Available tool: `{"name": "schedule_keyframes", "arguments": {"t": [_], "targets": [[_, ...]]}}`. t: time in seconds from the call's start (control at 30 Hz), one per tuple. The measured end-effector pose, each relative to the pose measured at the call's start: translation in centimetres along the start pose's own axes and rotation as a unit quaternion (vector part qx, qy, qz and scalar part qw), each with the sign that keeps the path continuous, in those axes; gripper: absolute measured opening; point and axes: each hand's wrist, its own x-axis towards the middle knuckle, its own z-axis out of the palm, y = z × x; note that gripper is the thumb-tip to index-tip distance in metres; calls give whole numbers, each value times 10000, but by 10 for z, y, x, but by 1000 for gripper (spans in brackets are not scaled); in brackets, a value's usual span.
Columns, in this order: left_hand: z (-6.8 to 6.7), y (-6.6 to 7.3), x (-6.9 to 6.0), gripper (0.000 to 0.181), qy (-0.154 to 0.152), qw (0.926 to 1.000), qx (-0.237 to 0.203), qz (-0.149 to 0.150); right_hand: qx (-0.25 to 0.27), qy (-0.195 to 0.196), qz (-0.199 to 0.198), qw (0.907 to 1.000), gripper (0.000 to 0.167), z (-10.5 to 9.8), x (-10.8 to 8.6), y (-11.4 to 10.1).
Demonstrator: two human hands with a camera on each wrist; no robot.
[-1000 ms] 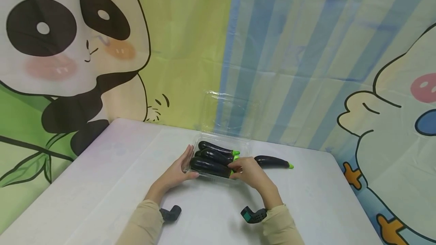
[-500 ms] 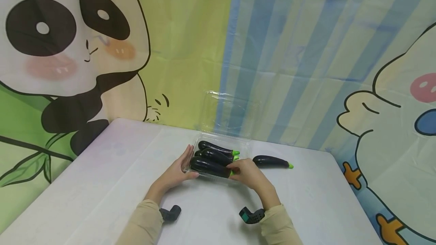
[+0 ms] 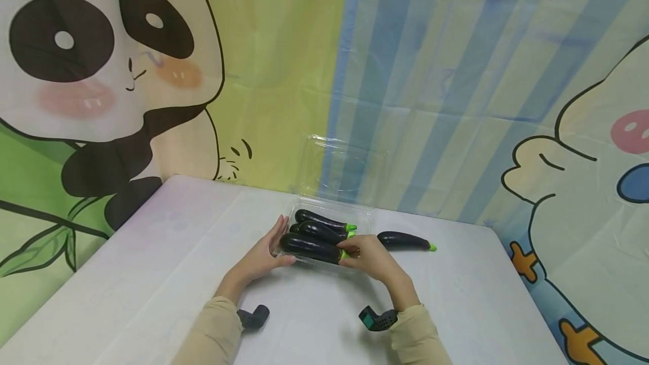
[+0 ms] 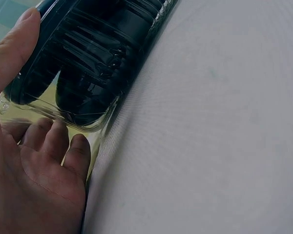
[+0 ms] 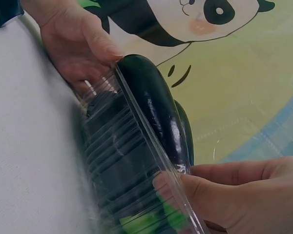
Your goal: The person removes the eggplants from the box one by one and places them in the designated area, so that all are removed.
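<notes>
We see the right hand [image 3: 373, 261] pinching the near eggplant [image 3: 309, 247] by its green end, at the near side of the box [image 3: 365, 216] (its left end tops the rim). The left hand [image 3: 261, 255], spread, touches the box's left end. A loose eggplant [image 3: 405, 240] lies right.

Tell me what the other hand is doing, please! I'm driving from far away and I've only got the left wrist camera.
Observer: The right hand pinches the front eggplant near its green stem end.
Operator: Ooh! Is the clear box open or closed?
Observer: Open. Its see-through lid stands up at the back.
Operator: And did all the eggplants get in?
Observer: No, one loose eggplant lies on the white table, to the right of the box.
</notes>
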Motion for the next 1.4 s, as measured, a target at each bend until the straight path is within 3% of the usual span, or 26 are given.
{"name": "schedule_keyframes", "arguments": {"t": [0.1, 0.23, 0.33, 0.6, 1.13, 1.4], "targets": [[-2, 13, -5, 108, -47, 10000, -25, -12, 235, 14, -8, 9997, 35, -2, -1, 0], [-3, 18, -6, 109, -56, 10000, -42, -39, 459, 78, -28, 9989, 35, -3, -2, 1], [-3, 14, -5, 109, -67, 9999, -57, -49, 594, 107, -42, 9982, 34, -4, -3, 2], [2, -17, 7, 110, 40, 10000, -82, 8, 768, 264, 13, 9967, 34, -9, -7, 6], [2, -16, 3, 111, -72, 9989, -453, -49, 753, 741, 122, 9943, 35, -30, -18, 19], [2, -16, 3, 111, -85, 9988, -489, -36, 1024, 1095, 651, 9866, 36, -52, -33, 34]]}}
